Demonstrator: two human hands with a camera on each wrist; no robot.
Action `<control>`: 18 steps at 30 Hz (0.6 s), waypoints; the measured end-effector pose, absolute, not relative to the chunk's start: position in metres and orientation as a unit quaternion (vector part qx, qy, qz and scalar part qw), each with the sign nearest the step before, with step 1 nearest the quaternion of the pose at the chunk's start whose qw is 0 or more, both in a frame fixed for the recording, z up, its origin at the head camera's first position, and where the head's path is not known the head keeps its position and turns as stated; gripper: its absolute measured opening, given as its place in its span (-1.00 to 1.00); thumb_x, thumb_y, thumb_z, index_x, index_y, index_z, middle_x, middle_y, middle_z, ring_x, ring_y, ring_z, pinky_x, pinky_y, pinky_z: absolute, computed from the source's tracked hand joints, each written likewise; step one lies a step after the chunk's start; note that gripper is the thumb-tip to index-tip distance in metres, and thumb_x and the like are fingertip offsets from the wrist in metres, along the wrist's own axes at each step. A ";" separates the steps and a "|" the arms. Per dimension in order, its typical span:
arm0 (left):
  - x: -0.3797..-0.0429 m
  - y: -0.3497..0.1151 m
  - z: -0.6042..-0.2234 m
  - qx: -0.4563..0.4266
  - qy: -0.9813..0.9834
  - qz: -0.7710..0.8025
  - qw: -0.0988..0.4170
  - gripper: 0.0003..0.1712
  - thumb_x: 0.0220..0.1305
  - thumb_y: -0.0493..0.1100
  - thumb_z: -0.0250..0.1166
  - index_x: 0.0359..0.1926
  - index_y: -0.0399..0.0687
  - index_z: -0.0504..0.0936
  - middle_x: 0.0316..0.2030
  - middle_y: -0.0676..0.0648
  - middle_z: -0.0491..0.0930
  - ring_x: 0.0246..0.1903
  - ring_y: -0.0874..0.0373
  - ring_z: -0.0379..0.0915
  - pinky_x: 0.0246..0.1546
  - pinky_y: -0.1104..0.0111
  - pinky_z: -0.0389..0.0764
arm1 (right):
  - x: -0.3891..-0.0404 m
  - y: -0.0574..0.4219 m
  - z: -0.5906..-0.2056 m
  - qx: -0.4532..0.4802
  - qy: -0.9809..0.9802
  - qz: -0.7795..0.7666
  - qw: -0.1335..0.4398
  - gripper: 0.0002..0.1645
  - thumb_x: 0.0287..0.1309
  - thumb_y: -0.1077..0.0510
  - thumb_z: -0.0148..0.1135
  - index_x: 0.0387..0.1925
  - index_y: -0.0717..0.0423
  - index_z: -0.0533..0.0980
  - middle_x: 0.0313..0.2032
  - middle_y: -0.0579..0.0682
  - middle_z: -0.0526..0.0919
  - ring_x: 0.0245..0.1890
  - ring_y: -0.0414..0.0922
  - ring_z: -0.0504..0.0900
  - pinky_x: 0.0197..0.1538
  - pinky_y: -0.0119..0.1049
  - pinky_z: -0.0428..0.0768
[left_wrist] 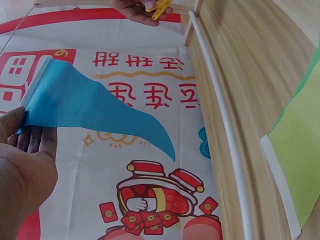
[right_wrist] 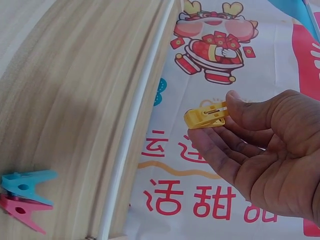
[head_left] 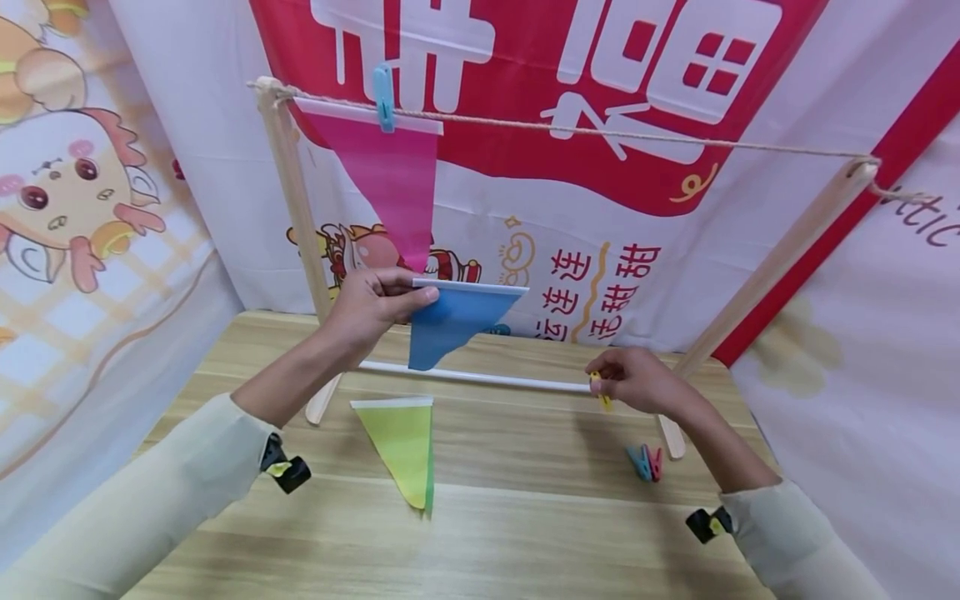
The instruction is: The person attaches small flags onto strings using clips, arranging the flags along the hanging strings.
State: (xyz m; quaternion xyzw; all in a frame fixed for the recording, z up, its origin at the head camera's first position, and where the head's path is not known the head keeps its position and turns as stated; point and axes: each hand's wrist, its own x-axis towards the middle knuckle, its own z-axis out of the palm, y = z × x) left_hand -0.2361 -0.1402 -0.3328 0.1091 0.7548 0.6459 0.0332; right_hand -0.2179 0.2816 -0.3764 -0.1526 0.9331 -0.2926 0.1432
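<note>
My left hand (head_left: 375, 304) pinches a blue pennant (head_left: 457, 321) by one end of its white top strip, holding it above the table below the rope (head_left: 600, 131). The pennant's pointed end hangs loose and curves, as the left wrist view shows. My right hand (head_left: 645, 379) holds a yellow clothespin (right_wrist: 207, 116) between thumb and fingers, near the right post. A pink pennant (head_left: 397, 175) hangs from the left part of the rope, held by a light blue clothespin (head_left: 384, 96). On the table lie yellow-green pennants (head_left: 397, 450), one overlapping another.
Two wooden posts, left (head_left: 288, 183) and right (head_left: 780, 258), carry the rope. A white rod (head_left: 480, 377) runs low between them. Blue and pink clothespins (head_left: 647, 463) lie on the wooden table (head_left: 525, 533) at the right. A printed cloth (head_left: 480, 200) hangs behind.
</note>
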 end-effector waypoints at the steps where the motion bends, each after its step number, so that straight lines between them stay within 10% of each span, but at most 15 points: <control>1: -0.236 -0.140 -0.331 0.109 0.753 0.648 0.032 -0.53 0.58 -0.07 0.49 0.34 -0.24 0.75 0.27 -0.27 0.77 0.27 -0.21 0.76 0.37 -0.02 0.78 | -0.218 0.282 -0.375 -0.157 0.934 -0.289 0.140 -0.64 0.56 0.19 0.42 0.18 0.37 0.71 -0.17 0.13 0.84 -0.21 -0.11 0.72 -0.15 -0.26 0.72; 18: -0.240 -0.132 -0.314 0.124 0.721 0.681 0.016 -0.50 0.62 -0.14 0.44 0.41 -0.32 0.70 0.36 -0.32 0.71 0.38 -0.29 0.70 0.46 -0.15 0.67 | -0.225 0.274 -0.356 -0.138 0.939 -0.276 0.150 -0.63 0.61 0.14 0.39 0.24 0.31 0.71 -0.08 0.13 0.80 -0.11 -0.06 0.70 -0.02 -0.20 0.74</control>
